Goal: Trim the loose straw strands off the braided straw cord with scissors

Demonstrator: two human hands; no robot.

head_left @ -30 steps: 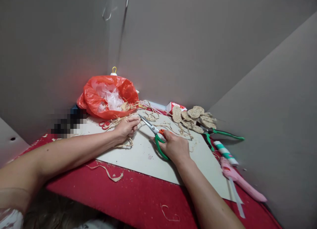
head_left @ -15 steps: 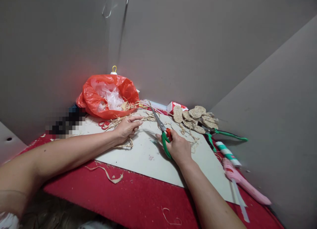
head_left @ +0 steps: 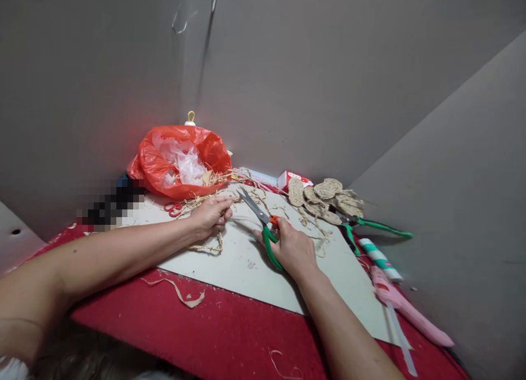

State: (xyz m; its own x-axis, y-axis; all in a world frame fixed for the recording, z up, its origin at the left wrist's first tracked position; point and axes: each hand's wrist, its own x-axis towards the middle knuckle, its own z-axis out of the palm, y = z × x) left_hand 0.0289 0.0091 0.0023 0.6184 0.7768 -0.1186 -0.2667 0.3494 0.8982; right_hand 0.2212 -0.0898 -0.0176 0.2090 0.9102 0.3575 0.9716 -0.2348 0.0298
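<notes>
My right hand (head_left: 293, 248) grips a pair of scissors (head_left: 263, 215) with green and orange handles. The blades are slightly apart and point up and left, towards my left hand (head_left: 214, 215). That hand is closed in a pinch on a thin braided straw cord (head_left: 211, 250), part of which loops out below it onto the white board. What lies between the fingertips is too small to see clearly. Loose straw strands (head_left: 191, 205) spread behind the left wrist, beside a red-handled tool (head_left: 172, 209).
An orange plastic bag (head_left: 142, 169) with straw and clear plastic stands at the back. On the right are coiled straw pieces (head_left: 329, 188), green-handled pliers (head_left: 382, 225), a green-and-white roll (head_left: 380, 259) and a pink glue gun (head_left: 419, 317). The white board (head_left: 246, 281) lies on red cloth (head_left: 230, 336).
The scissors have swung left, so their blades are nearer my left fingers. My left fingers have drawn in, from more stretched to pinched together.
</notes>
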